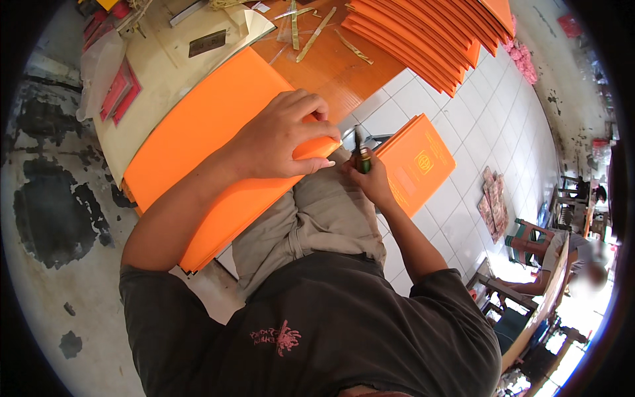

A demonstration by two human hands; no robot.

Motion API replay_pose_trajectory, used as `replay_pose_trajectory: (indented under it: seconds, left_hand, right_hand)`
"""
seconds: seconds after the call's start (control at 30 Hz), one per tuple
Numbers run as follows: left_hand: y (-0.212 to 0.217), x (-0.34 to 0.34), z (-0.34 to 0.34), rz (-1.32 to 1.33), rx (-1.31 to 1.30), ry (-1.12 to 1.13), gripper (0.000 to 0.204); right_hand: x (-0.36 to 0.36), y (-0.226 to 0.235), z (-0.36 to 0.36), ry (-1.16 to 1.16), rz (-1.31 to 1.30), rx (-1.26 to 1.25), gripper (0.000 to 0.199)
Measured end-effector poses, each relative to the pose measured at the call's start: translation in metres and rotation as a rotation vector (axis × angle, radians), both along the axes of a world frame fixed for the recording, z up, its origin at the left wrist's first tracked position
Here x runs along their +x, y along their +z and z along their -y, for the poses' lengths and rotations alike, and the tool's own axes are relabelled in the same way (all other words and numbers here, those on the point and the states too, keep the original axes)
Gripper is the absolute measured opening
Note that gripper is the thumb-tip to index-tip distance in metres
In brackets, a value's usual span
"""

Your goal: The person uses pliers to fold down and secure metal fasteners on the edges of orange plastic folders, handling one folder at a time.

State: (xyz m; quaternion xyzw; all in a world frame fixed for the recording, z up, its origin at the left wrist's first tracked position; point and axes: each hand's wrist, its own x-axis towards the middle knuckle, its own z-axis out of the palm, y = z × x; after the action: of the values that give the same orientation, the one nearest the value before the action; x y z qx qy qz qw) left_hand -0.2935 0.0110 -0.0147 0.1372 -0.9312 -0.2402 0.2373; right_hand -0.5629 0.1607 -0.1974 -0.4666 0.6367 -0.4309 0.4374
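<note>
A large orange folder (215,109) lies open across the table edge and over my lap, with more orange sheets or covers under its near edge. My left hand (281,135) is closed at its right corner, the thumb below and bent fingers above. Just right of that corner, my right hand (374,182) grips a small hand tool (363,159) with a green handle, a brass-coloured collar and a dark metal blade pointing away from me. The blade is apart from the corner by a small gap. Its exact kind is hard to make out.
A pile of orange folders (417,33) stands on the wooden table (350,76). Beside my right knee sits a smaller orange stack (423,169). Golden strips (317,33) and a dark metal plate (207,44) lie at the back. A person (559,264) sits far right.
</note>
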Motion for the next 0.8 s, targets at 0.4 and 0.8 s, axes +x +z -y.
replay_pose_trajectory:
  seconds: [0.4, 0.8]
  left_hand:
    - [0.008, 0.004, 0.0, -0.079, 0.057, 0.002, 0.038]
    - [0.001, 0.01, 0.01, -0.342, 0.582, 0.146, 0.022]
  right_hand:
    - [0.032, 0.173, 0.008, -0.166, 0.823, -0.042, 0.028]
    - [0.073, 0.203, 0.081, -0.001, 0.461, -0.24, 0.023]
